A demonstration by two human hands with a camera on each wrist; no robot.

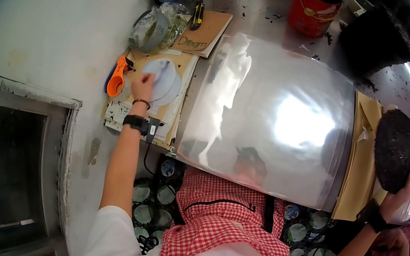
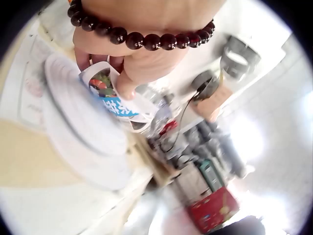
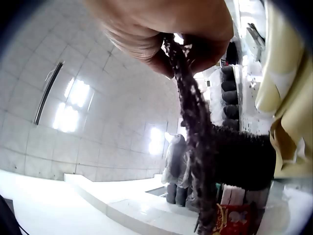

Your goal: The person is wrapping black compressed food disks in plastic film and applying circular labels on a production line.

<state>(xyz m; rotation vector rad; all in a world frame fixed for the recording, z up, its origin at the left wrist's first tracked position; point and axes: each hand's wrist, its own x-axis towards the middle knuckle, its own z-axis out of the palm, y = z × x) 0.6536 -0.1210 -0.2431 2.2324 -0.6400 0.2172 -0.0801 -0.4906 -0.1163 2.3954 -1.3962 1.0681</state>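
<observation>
Dark crumbly disc, right of the shiny metal sheet, held on edge over tan paper; right hand pinches its lower rim. Left of the sheet, left hand pinches 1 printed round label off a white stack. Likely hazard: a rim-only grip may let the disc slip or shed crumbs.

I see the metal sheet glossy and mirror-smooth. Right of it the black disc looks rough, crumbly and matt; left of it the paper discs look smooth.
</observation>
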